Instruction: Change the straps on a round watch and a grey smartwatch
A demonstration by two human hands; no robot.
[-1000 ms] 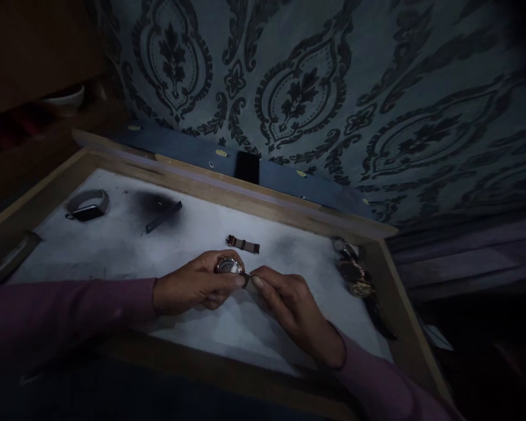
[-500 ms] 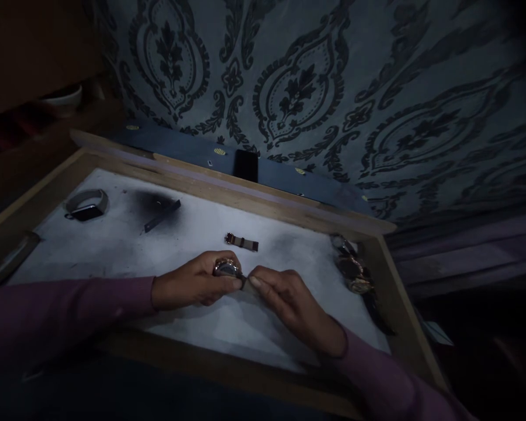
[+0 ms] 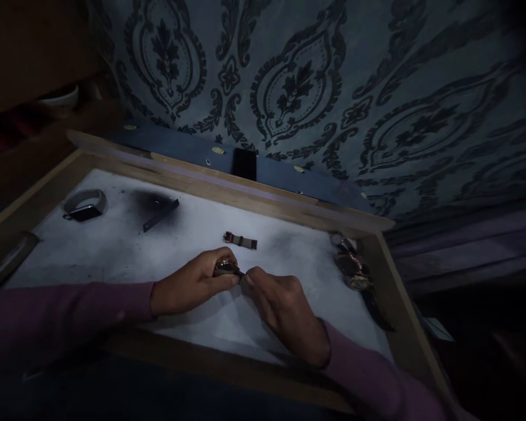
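In the centre of the frame, the left hand has its fingers curled around a gold-coloured watch, which is tilted, so its face cannot be read. From the right side, the right hand meets it; its fingers are narrow, pinched on a short dark piece that sticks out beside the watch. What this piece is exactly, I cannot tell. Both hands are above the white tabletop, which has a raised wooden border. Just above the watch in the frame lies a loose strap with its buckle end to the left. In the left part, a smartwatch with a grey band stands near a dark flat strip. At the right edge of this surface, several watches lie close together. Beyond the border, in the upper middle, there is a black rectangular object.
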